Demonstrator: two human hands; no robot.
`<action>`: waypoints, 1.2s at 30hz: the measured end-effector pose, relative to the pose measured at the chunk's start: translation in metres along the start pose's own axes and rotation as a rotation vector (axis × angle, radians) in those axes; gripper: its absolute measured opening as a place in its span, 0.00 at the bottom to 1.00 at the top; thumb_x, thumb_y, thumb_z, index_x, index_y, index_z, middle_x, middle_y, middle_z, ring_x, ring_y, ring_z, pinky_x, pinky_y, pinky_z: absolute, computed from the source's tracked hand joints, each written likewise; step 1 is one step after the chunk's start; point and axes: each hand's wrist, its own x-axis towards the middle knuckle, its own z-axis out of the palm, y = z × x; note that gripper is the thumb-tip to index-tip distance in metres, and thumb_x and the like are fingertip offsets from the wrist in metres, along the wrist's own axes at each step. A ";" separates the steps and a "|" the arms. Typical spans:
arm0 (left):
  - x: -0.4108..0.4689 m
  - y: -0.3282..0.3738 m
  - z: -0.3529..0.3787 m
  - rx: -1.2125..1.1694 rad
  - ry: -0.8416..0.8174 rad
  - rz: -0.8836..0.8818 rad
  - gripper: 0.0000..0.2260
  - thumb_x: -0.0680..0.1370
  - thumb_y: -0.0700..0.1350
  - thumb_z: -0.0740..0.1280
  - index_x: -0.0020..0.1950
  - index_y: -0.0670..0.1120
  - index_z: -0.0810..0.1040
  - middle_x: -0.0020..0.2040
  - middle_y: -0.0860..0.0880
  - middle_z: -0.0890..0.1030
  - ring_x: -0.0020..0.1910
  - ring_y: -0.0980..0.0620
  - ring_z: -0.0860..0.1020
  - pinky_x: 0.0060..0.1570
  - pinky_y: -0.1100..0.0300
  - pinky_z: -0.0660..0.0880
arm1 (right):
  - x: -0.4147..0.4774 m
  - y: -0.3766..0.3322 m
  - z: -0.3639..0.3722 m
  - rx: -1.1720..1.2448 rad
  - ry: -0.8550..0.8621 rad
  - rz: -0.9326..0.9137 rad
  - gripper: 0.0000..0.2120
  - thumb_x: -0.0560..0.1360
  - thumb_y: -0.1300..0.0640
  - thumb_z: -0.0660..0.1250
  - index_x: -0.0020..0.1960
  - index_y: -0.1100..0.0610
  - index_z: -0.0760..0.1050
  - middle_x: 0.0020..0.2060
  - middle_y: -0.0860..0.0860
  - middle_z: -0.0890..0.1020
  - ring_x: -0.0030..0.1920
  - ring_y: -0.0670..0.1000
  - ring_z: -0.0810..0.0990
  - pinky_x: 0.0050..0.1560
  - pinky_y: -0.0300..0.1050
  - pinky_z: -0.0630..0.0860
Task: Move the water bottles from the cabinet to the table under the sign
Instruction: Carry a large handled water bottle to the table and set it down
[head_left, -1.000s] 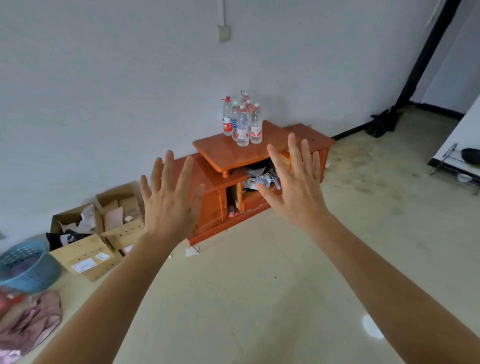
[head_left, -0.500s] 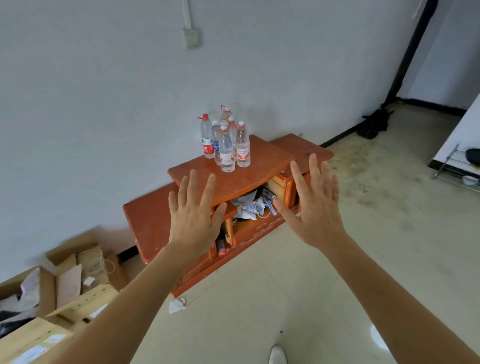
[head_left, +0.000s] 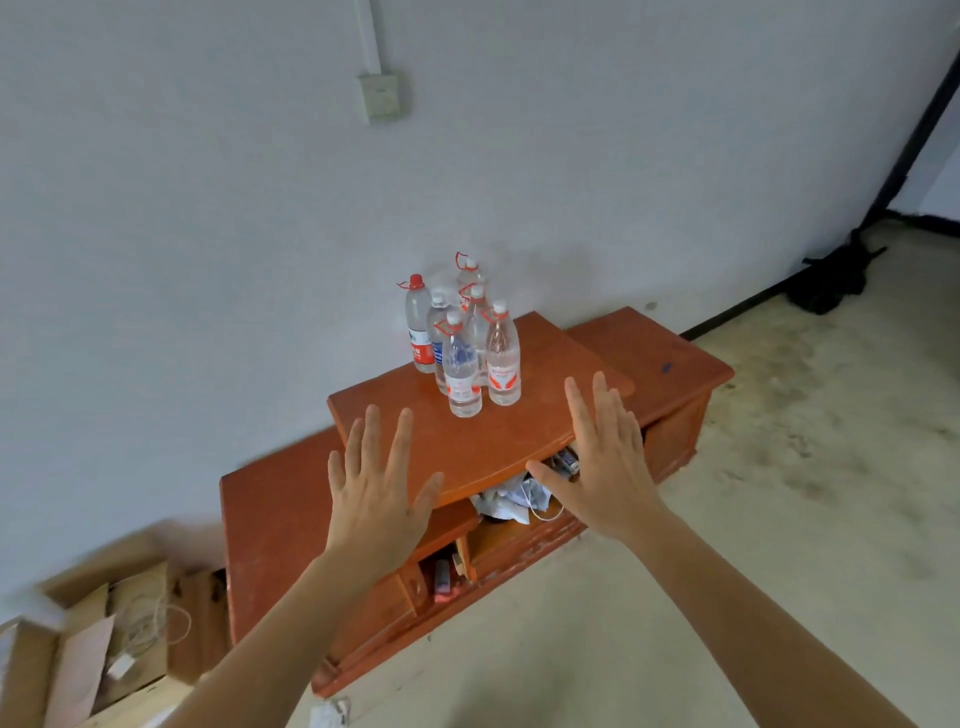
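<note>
Clear plastic water bottles (head_left: 470, 353) stand upright, tightly clustered, on the raised top of the orange-brown cabinet (head_left: 498, 441), toward its 12 o'clock edge. A red-capped bottle (head_left: 418, 327) stands at the cluster's 10 o'clock.

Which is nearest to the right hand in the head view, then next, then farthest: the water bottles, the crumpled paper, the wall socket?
1. Crumpled paper, in the cabinet opening beside the right hand's thumb.
2. Water bottles, at the back of the cabinet top.
3. Wall socket, high on the wall.

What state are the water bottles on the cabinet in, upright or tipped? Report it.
Upright. All the water bottles stand on their bases on the cabinet top, caps up; none lies flat.
</note>
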 end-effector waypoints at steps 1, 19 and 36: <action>0.015 -0.004 0.007 -0.009 -0.005 -0.008 0.35 0.81 0.66 0.50 0.82 0.56 0.39 0.83 0.46 0.38 0.82 0.44 0.40 0.78 0.38 0.45 | 0.016 0.004 0.006 -0.003 -0.018 -0.008 0.51 0.76 0.28 0.60 0.78 0.41 0.25 0.79 0.52 0.29 0.81 0.58 0.34 0.79 0.60 0.40; 0.360 -0.052 0.153 -0.418 -0.266 -0.270 0.43 0.77 0.69 0.60 0.83 0.54 0.40 0.84 0.47 0.42 0.82 0.41 0.45 0.77 0.35 0.54 | 0.292 0.073 0.136 0.128 -0.295 0.201 0.54 0.73 0.28 0.65 0.78 0.39 0.27 0.80 0.48 0.30 0.81 0.56 0.35 0.78 0.58 0.43; 0.477 -0.035 0.285 -0.679 -0.144 -0.592 0.35 0.72 0.71 0.67 0.73 0.60 0.62 0.68 0.54 0.77 0.63 0.47 0.78 0.61 0.45 0.76 | 0.387 0.144 0.310 0.457 -0.654 0.214 0.57 0.72 0.31 0.70 0.81 0.45 0.33 0.83 0.47 0.42 0.82 0.51 0.45 0.80 0.61 0.55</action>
